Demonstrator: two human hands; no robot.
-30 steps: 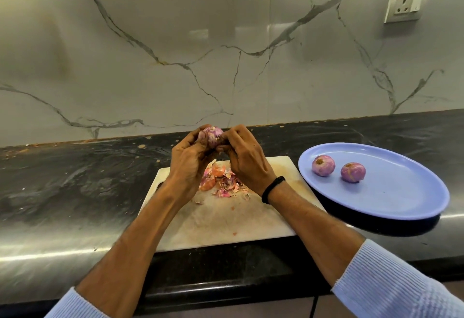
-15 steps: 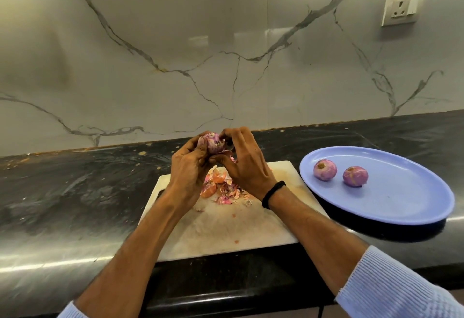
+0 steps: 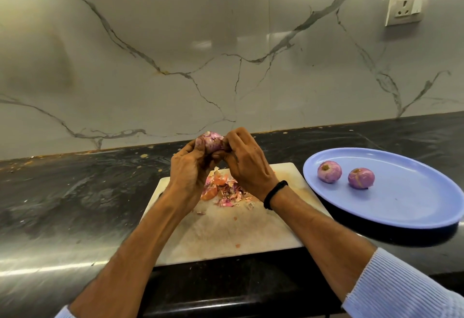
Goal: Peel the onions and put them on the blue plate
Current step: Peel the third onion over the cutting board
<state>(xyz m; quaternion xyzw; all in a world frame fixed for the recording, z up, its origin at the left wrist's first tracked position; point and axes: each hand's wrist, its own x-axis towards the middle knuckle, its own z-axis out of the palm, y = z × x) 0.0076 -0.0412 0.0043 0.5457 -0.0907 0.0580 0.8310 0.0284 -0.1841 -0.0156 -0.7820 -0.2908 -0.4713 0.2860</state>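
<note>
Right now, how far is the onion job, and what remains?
Done: two peeled onions lie on the blue plate. In hand: the left hand holds a third onion over the cutting board while the right hand pinches its skin. Left: finish peeling it and put it on the plate.

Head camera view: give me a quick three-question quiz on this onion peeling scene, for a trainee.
1. True or false: the blue plate holds exactly two peeled onions.
2. The pile of peels lies: A) on the cutting board; B) on the blue plate; C) in a bowl.
3. Short answer: which hands grip the held onion above the board?
Key: 1 true. 2 A. 3 Both, the left hand and the right hand.
</note>
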